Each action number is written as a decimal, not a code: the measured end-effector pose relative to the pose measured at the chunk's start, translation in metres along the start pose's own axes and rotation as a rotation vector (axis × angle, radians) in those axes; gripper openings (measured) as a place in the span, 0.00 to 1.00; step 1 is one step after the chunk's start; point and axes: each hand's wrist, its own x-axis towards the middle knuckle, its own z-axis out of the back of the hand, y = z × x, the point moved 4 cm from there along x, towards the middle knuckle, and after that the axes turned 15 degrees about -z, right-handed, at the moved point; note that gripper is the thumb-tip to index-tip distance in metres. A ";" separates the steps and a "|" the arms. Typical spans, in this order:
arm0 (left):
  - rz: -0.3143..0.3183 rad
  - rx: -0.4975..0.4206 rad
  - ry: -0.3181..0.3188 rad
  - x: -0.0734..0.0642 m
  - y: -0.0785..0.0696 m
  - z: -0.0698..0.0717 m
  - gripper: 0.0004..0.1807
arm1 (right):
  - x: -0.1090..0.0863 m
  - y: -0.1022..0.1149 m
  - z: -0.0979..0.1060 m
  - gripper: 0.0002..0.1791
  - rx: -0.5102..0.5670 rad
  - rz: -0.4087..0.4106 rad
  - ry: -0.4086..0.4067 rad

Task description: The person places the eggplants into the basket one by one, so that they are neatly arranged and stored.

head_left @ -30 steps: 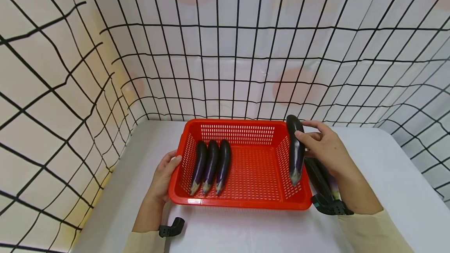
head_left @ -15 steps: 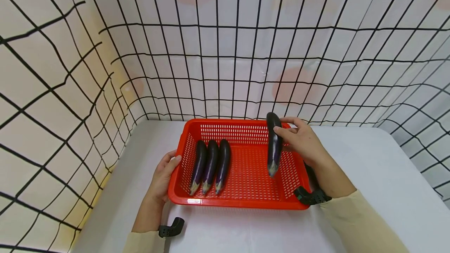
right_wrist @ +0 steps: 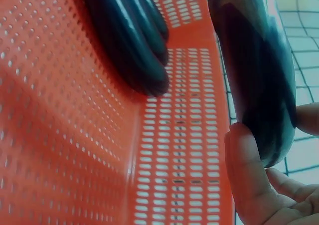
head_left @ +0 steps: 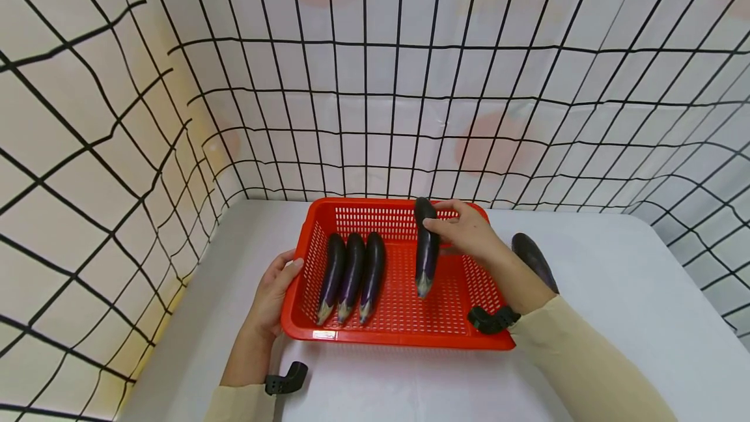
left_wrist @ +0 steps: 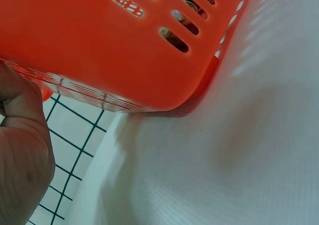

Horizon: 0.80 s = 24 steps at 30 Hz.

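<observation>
My right hand [head_left: 469, 233] pinches a dark purple eggplant [head_left: 427, 249] near its upper end, holding it above the red basket [head_left: 398, 337]. In the right wrist view, thumb and fingers grip the rounded end of this eggplant [right_wrist: 259, 75]. Three more eggplants [head_left: 351, 279] lie side by side in the left part of the basket, stem ends toward me. My left hand [head_left: 277, 295] grips the basket's left rim; the left wrist view shows part of that hand [left_wrist: 22, 150] beside the basket's outer wall [left_wrist: 99, 45].
Another eggplant [head_left: 534, 260] lies on the white table [head_left: 621, 318] right of the basket, partly covered by my right forearm. Black wire mesh [head_left: 381, 93] stands behind the table and along both sides. Each wrist wears a black band [head_left: 286, 379].
My right hand has carried the eggplant leftward, from over the basket's right rim to above its inside. The left hand and the three eggplants in the basket have stayed put.
</observation>
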 end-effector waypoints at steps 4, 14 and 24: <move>-0.004 0.000 0.005 0.000 -0.001 0.000 0.22 | 0.008 0.002 -0.013 0.34 0.016 -0.020 0.027; -0.019 -0.005 0.005 0.000 -0.002 -0.002 0.21 | 0.025 0.000 -0.035 0.34 -0.092 -0.085 0.038; -0.022 0.005 0.002 -0.001 -0.003 -0.004 0.22 | 0.037 -0.004 -0.055 0.32 -0.165 -0.102 0.053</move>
